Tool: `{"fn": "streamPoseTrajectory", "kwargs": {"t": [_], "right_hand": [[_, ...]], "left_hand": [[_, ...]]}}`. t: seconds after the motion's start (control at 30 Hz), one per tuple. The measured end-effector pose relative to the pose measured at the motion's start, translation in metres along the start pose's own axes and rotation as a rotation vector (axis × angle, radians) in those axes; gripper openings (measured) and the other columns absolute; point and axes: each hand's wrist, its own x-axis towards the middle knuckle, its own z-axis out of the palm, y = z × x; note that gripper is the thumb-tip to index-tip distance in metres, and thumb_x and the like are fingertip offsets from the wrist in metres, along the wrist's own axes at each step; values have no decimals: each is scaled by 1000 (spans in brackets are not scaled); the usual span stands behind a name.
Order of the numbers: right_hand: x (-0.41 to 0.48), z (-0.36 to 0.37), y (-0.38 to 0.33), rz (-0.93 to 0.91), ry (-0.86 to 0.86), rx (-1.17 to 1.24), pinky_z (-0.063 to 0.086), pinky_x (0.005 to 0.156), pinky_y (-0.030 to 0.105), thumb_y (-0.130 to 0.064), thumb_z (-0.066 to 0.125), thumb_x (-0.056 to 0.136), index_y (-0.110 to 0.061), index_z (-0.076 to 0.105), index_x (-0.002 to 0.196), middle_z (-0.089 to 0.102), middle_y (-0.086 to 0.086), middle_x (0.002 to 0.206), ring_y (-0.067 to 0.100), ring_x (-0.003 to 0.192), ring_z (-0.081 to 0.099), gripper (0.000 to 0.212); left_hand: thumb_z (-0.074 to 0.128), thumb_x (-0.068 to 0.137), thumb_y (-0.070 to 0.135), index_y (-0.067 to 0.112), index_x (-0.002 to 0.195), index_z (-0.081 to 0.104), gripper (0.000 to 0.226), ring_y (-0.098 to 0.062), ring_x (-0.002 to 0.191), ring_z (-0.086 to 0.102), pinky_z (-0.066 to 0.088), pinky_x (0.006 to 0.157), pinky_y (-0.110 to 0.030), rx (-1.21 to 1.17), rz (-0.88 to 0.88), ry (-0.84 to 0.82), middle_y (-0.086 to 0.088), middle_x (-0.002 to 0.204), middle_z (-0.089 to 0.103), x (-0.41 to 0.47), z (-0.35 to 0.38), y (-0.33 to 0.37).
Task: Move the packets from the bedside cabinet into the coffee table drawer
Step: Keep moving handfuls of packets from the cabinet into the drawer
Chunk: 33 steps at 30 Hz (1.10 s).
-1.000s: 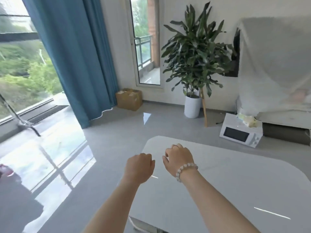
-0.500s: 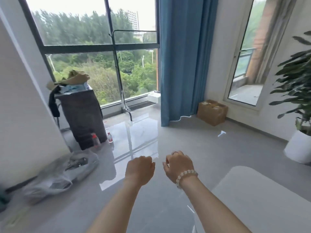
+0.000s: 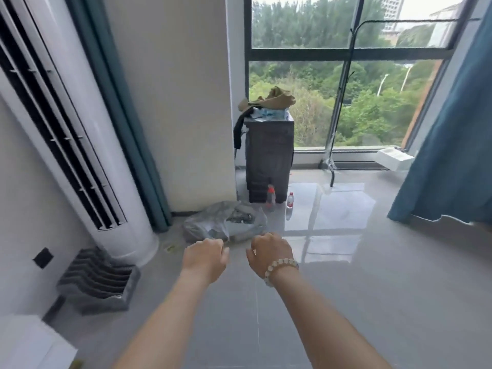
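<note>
A tall window (image 3: 346, 75) is seen across the far side, with glossy grey floor (image 3: 359, 288) spread out below it. A white standing air conditioner (image 3: 66, 134) is set against the left wall, presumably where it is out of the walkway, and a blue curtain (image 3: 452, 161) is drawn aside at the right so the glass is left uncovered. A dark storage unit (image 3: 269, 158) is tucked into the corner by the window, with clothing (image 3: 274, 98) heaped on top. A grey plastic bag (image 3: 226, 225) has been dropped on the floor just in front of it, beside two small bottles (image 3: 271, 198).

No packets are to be seen, and neither the bedside cabinet nor the coffee table drawer can be identified here; a white corner (image 3: 29, 342) at lower left is too cropped to be named.

Both arms are held out ahead at waist height. The left hand (image 3: 205, 258) and right hand (image 3: 270, 253) are loosely curled, backs up, close together but apart, and nothing is gripped in either. A bead bracelet (image 3: 282, 265) is worn on the right wrist. It is judged that the hands are carried free between stops, ready for a pickup, and that the task is at a walking stage.
</note>
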Motion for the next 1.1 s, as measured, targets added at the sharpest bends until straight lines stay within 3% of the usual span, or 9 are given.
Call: {"fn": "streamPoseTrajectory", "kwargs": {"t": [0.13, 0.33, 0.7, 0.9, 1.1], "right_hand": [[22, 11, -25, -161, -55, -20, 43, 92, 33, -35, 39, 97, -12, 63, 112, 61, 7, 116, 22, 115, 50, 37], [71, 15, -27, -289, -89, -61, 44, 89, 34, -33, 38, 98, -11, 64, 111, 61, 8, 114, 23, 112, 51, 37], [159, 11, -97, -560, -70, 7, 42, 88, 33, -28, 36, 98, -9, 62, 113, 58, 7, 118, 23, 116, 47, 36], [151, 29, -195, -833, -141, 85, 44, 87, 33, -32, 37, 99, -9, 62, 112, 59, 8, 117, 23, 113, 51, 36], [129, 55, -280, -1098, -220, 92, 41, 88, 33, -29, 34, 98, -9, 61, 111, 58, 8, 117, 23, 114, 48, 36]], "left_hand": [[33, 99, 36, 14, 106, 61, 36, -27, 107, 60, 44, 82, -32, 18, -142, 2, -7, 112, 65, 3, 5, -31], [33, 99, 35, 12, 104, 59, 35, -27, 106, 59, 44, 82, -33, 51, -183, -12, -7, 111, 64, 31, 7, -32], [34, 99, 34, 13, 105, 58, 33, -23, 105, 55, 46, 78, -33, 110, -417, 107, -4, 109, 60, 50, -17, -89], [34, 99, 36, 13, 98, 58, 32, -23, 100, 57, 45, 73, -34, 131, -694, 90, -3, 105, 61, -3, -29, -158], [33, 99, 34, 15, 105, 60, 33, -22, 105, 55, 45, 78, -34, 141, -1001, 60, -1, 108, 61, -68, -29, -213]]}}
